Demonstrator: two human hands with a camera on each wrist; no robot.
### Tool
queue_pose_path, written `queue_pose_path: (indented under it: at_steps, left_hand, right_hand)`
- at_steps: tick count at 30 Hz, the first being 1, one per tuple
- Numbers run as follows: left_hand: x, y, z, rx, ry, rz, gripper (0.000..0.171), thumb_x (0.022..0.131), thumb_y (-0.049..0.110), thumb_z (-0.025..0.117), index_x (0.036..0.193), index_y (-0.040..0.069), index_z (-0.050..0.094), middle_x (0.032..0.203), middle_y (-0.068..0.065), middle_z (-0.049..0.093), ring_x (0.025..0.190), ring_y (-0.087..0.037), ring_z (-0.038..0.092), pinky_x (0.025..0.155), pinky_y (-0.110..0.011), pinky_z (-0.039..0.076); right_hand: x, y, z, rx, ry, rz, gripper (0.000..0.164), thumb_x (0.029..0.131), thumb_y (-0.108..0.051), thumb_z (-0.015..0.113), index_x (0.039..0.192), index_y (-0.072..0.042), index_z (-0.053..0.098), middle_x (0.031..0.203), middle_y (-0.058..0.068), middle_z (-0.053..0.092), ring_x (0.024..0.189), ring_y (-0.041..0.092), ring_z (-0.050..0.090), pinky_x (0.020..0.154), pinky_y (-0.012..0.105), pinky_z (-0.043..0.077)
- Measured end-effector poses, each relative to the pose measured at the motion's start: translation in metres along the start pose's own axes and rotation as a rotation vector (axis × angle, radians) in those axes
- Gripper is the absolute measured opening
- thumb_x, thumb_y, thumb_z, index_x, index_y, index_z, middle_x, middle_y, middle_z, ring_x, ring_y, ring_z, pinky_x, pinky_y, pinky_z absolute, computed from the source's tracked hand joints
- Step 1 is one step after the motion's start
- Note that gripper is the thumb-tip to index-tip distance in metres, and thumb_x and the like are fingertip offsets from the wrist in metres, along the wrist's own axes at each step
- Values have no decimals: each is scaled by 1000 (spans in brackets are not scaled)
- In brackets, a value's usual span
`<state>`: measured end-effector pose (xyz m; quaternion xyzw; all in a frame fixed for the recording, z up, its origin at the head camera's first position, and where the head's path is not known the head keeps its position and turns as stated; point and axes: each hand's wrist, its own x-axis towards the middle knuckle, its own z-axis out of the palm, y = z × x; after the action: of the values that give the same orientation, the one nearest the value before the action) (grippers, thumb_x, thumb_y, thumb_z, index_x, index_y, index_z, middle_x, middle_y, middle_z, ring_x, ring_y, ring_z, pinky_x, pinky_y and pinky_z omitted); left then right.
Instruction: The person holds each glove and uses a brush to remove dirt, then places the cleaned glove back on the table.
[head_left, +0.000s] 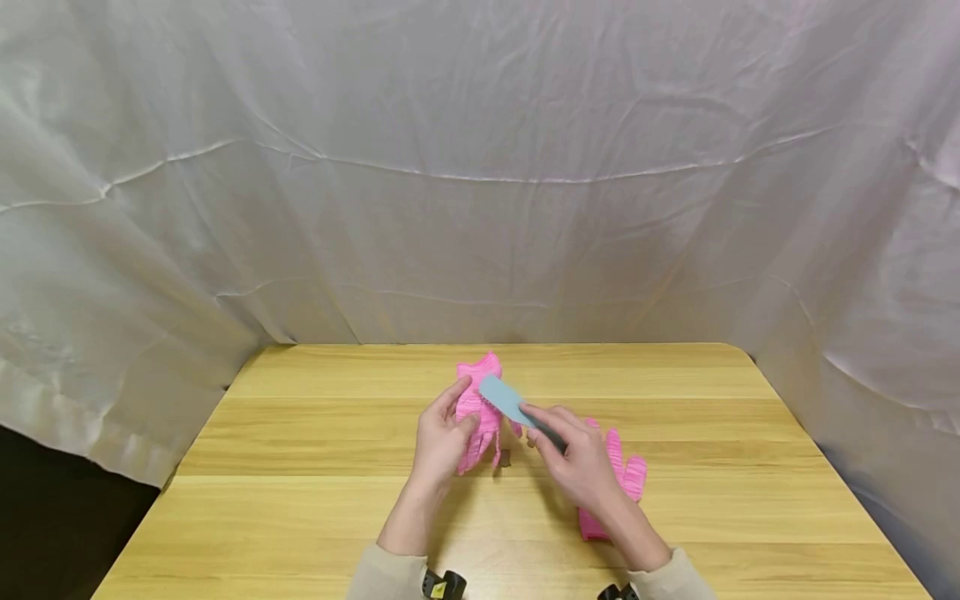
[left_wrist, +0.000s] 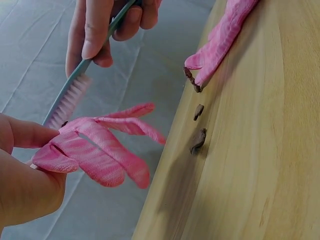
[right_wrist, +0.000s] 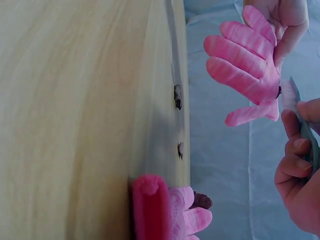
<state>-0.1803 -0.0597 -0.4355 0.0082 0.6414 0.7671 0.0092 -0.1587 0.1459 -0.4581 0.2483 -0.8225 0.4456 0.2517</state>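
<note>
My left hand (head_left: 442, 435) pinches a pink knitted glove (head_left: 487, 418) between thumb and fingers, above the table with its glove fingers hanging toward me. In my right hand (head_left: 581, 458) is a brush (head_left: 502, 398) with a blue-grey back and handle. Its pale bristles (left_wrist: 71, 101) face the held glove and meet it near a small dark bit (right_wrist: 279, 92). Whether that bit is stuck to the glove or lies against the bristles, I cannot tell. A second pink glove (head_left: 633, 479) lies on the table, partly hidden under my right hand and forearm.
Brown crumbly pieces lie on the wooden table (head_left: 300, 517): one larger piece (left_wrist: 198, 141), a smaller piece (left_wrist: 198, 112) and a dark lump (right_wrist: 202, 200) by the second glove's fingertips. A grey-white curtain (head_left: 480, 233) hangs behind the table and along both sides.
</note>
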Motion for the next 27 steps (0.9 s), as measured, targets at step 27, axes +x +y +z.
queue_pose_path:
  at_steps: [27]
  left_hand:
    - [1,1,-4,7,44,-11,68,89,-17,52,152,7,51,157,-24,47,53,-1,42,49,-14,43]
  right_hand:
    - [0,-1,-5,36,41,230,33,98,-4,70,130,-12,73,101,7,73,64,9,51,51,21,45]
